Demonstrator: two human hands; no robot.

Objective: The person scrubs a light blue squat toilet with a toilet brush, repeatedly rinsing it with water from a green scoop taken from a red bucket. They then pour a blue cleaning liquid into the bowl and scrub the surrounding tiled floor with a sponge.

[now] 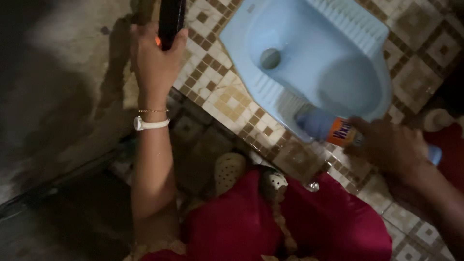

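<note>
Fingers of the left hand (pixel 153 63) wrap a dark handle (pixel 171 19) — raised beside the wall. The right hand (pixel 391 147) grasps a blue cleaner bottle (pixel 328 128), tilted nozzle-first over the pale-blue squat toilet (pixel 348 82) rim — patterned floor tiles (pixel 227 101) surround it.

The squat toilet pan (pixel 314 53) is pale blue, set in floor tiles (pixel 217 92) of cream with brown checks. The bottle (pixel 333 130) is blue with an orange label. The handle (pixel 171 19) is black. The garment (pixel 290 222) is deep red, the wristwatch (pixel 150 124) white, the slippers (pixel 229 169) cream.
</note>
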